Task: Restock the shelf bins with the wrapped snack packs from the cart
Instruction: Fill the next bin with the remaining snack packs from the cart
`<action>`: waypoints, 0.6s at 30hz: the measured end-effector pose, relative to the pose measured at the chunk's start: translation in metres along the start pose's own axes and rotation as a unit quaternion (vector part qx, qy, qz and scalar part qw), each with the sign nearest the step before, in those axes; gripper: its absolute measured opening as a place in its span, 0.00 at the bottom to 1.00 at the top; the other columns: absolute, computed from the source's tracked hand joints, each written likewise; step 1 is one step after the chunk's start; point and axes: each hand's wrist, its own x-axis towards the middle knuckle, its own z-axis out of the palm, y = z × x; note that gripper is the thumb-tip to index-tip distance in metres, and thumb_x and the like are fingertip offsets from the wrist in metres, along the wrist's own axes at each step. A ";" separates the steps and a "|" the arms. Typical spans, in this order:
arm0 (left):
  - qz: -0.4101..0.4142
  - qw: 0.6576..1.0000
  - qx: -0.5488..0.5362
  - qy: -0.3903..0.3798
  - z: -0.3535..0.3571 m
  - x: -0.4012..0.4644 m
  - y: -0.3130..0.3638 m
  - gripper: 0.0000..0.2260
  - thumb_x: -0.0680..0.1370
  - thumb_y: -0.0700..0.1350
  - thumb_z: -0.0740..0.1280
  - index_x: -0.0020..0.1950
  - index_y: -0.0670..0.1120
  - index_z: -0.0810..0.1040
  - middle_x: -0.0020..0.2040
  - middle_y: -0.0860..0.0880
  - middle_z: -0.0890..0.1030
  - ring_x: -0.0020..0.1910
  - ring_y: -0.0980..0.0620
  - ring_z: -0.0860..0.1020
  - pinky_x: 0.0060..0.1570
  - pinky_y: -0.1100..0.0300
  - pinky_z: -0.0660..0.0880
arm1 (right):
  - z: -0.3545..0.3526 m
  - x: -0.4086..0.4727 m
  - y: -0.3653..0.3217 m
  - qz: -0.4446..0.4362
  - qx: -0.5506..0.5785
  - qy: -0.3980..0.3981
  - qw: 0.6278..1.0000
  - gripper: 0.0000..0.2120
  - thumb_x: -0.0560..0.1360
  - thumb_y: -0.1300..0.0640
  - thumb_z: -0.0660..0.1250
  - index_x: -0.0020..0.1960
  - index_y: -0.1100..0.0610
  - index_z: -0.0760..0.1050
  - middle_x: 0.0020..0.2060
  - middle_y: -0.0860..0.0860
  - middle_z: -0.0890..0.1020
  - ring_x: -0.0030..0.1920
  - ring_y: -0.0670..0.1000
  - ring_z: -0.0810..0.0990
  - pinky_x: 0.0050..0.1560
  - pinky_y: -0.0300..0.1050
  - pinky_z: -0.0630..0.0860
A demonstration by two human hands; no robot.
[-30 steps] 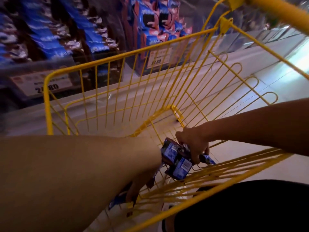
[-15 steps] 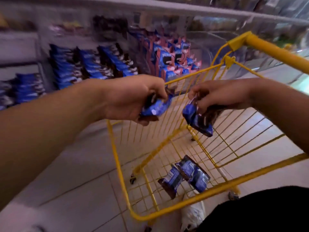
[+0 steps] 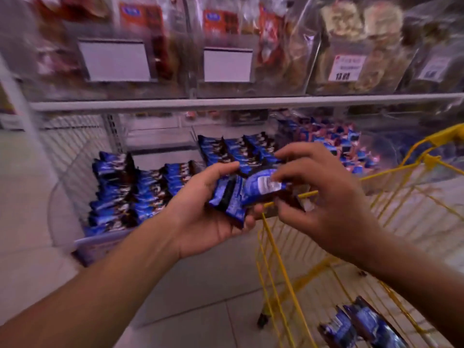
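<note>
My left hand [image 3: 200,212] lies palm up and cradles a few blue wrapped snack packs [image 3: 231,194], its fingers curled round them. Against it, my right hand [image 3: 324,194] pinches another blue pack [image 3: 263,185] with a white label, laid on top of the stack. Both hands are in front of the lower shelf bin [image 3: 100,239], which is stocked with rows of the same blue packs [image 3: 130,189]. Two more packs [image 3: 361,325] lie in the bottom of the yellow wire cart [image 3: 426,167] at lower right.
A second bin of blue and red packs [image 3: 334,144] sits behind the cart. The upper shelf [image 3: 226,102] carries clear bins with bagged snacks and price tags [image 3: 347,67]. Pale floor tiles [image 3: 200,285] lie below my arms.
Both hands have risen from the cart and come together before the shelf. The pack in my right hand now lies on the stack in my left. The view has tilted up to the shelves.
</note>
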 end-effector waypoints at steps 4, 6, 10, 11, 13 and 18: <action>0.032 0.996 0.086 0.010 -0.004 0.001 -0.005 0.17 0.68 0.49 0.76 0.54 0.43 0.85 0.48 0.44 0.83 0.38 0.49 0.79 0.35 0.60 0.75 | 0.004 -0.016 0.007 -0.089 -0.082 -0.040 0.992 0.11 0.71 0.67 0.73 0.53 0.61 0.83 0.61 0.60 0.76 0.60 0.54 0.78 0.59 0.46 0.76; 0.065 0.988 0.127 0.059 -0.006 0.006 -0.009 0.18 0.67 0.43 0.77 0.56 0.42 0.84 0.52 0.44 0.85 0.43 0.49 0.82 0.38 0.60 0.77 | 0.000 -0.021 0.011 -0.106 -0.103 -0.060 0.987 0.13 0.73 0.67 0.72 0.57 0.59 0.83 0.63 0.61 0.76 0.61 0.55 0.78 0.62 0.47 0.75; 0.130 0.969 0.122 0.171 -0.007 0.014 -0.013 0.17 0.64 0.41 0.76 0.52 0.40 0.82 0.50 0.41 0.86 0.49 0.44 0.85 0.49 0.52 0.82 | -0.007 -0.018 0.012 0.172 0.107 0.041 0.978 0.25 0.71 0.69 0.73 0.64 0.52 0.76 0.61 0.50 0.80 0.56 0.51 0.83 0.52 0.44 0.81; 0.151 0.960 0.137 0.191 -0.009 0.015 -0.014 0.16 0.66 0.40 0.76 0.53 0.41 0.81 0.48 0.42 0.86 0.48 0.45 0.85 0.46 0.53 0.83 | -0.010 -0.013 0.011 0.280 0.233 0.095 0.926 0.23 0.73 0.69 0.72 0.65 0.54 0.75 0.59 0.49 0.82 0.53 0.51 0.85 0.46 0.43 0.83; 0.196 0.932 0.229 0.202 -0.012 0.014 -0.014 0.18 0.68 0.40 0.77 0.57 0.49 0.80 0.47 0.48 0.87 0.44 0.49 0.86 0.38 0.59 0.82 | -0.014 -0.007 0.016 0.446 0.434 0.161 0.766 0.17 0.78 0.66 0.65 0.65 0.56 0.75 0.56 0.52 0.84 0.49 0.52 0.86 0.39 0.42 0.82; 0.221 0.930 0.270 0.118 -0.007 0.010 -0.020 0.23 0.61 0.45 0.78 0.54 0.56 0.82 0.50 0.50 0.86 0.46 0.52 0.85 0.42 0.64 0.80 | -0.007 -0.008 0.016 0.528 0.551 0.153 0.628 0.14 0.79 0.65 0.60 0.62 0.59 0.77 0.48 0.56 0.87 0.44 0.50 0.87 0.39 0.42 0.83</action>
